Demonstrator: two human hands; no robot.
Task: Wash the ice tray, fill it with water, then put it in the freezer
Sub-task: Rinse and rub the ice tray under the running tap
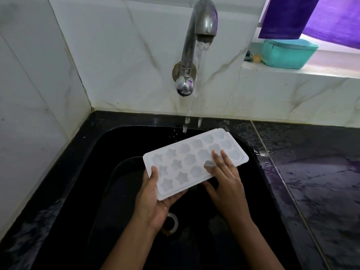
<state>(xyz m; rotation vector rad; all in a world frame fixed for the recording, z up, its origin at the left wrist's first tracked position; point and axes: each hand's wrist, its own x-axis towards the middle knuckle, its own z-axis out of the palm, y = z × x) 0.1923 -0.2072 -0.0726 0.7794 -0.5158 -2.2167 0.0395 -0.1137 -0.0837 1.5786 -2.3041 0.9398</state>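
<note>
White marbled tiles [116, 55] are seen behind a black sink [253, 191], into which water is run from a steel tap [196, 26]. Over the basin a white ice tray [187, 164] is held slantwise, just near of the stream. Its near-left end is gripped by the left hand [153, 199], thumb on top, fingers curled beneath. Straight, slightly spread fingers [216, 158] of the right hand [226, 182] are laid on its right part.

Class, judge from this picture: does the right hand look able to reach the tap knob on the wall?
Probably yes. The right hand only rests flat on the ice tray, which the left hand grips, and only falling water lies between it and the tap knob.
</note>
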